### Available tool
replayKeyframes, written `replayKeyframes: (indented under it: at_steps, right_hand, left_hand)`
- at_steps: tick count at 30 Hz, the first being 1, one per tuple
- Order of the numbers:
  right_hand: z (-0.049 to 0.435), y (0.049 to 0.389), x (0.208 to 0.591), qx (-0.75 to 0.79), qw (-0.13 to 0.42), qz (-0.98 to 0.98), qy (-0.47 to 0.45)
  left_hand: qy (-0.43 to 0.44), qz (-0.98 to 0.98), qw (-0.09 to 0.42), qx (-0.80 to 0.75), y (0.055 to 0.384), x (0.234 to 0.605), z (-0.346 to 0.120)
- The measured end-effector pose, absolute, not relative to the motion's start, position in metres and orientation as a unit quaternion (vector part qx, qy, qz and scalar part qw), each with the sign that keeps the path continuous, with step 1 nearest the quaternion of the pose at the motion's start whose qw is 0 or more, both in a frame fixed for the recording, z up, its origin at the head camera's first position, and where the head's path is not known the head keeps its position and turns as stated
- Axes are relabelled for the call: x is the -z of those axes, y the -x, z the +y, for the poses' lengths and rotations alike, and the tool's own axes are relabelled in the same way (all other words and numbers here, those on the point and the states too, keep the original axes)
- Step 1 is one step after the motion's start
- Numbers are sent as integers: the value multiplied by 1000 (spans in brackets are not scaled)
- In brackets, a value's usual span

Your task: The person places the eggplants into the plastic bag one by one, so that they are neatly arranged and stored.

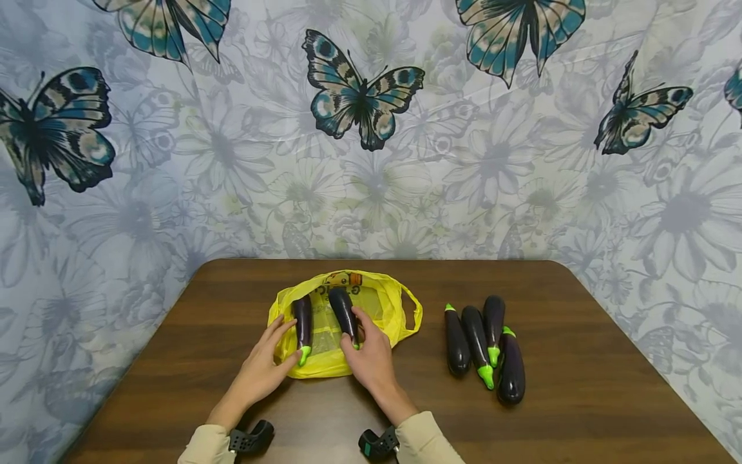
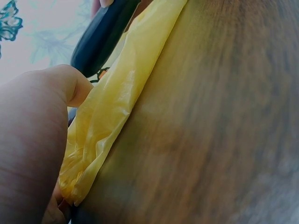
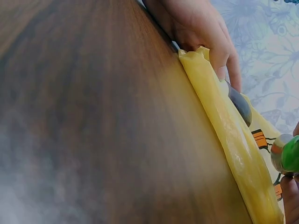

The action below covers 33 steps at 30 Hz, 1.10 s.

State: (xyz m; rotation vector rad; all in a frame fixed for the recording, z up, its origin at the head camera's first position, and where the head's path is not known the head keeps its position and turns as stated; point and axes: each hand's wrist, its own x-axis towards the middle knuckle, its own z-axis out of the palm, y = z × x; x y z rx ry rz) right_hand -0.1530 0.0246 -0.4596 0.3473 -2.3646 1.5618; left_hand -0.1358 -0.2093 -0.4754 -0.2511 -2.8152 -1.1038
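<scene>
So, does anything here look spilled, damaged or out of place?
Nothing stands out. Four glossy, dark purple eggplants lie grouped on the brown wooden table, stems pointing different ways, without visible damage. The crinkled yellow plastic bag is open, and the right hand holds another eggplant at its opening.

"Any words to read there?"

"Only on the yellow bag (image 1: 319,370): dark lettering (image 1: 355,290) on its far side, partly covered by an eggplant (image 1: 342,309), too small and broken to make out."

"And next to it?"

"An orange printed motif (image 1: 343,279) with dark marks just above; the right wrist view shows orange patches (image 3: 259,139) with black lines on the bag, again no legible word"
</scene>
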Motion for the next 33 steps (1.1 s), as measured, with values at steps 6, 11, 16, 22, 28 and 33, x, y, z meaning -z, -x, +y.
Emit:
replayKeyframes:
  at_steps: [6,11,16,22,28,33]
  right_hand:
    - [22,154,460,-544,128,-820,-121]
    - [18,154,459,-541,125,-823,-118]
    - [15,155,459,-544,119,-822,-119]
    - [10,156,457,-543,111,-824,-119]
    - [6,157,456,-531,124,-829,-126]
    - [4,159,455,-534,124,-827,-129]
  left_hand:
    - [76,-927,53,363,135,476,-209]
    - [75,-927,55,364,134,475,-210]
    - [74,-926,53,367,134,475,-211]
    - [76,-926,59,365,135,477,-212]
    - [78,-926,66,363,133,476,-210]
    - [78,-927,66,361,133,474,-208]
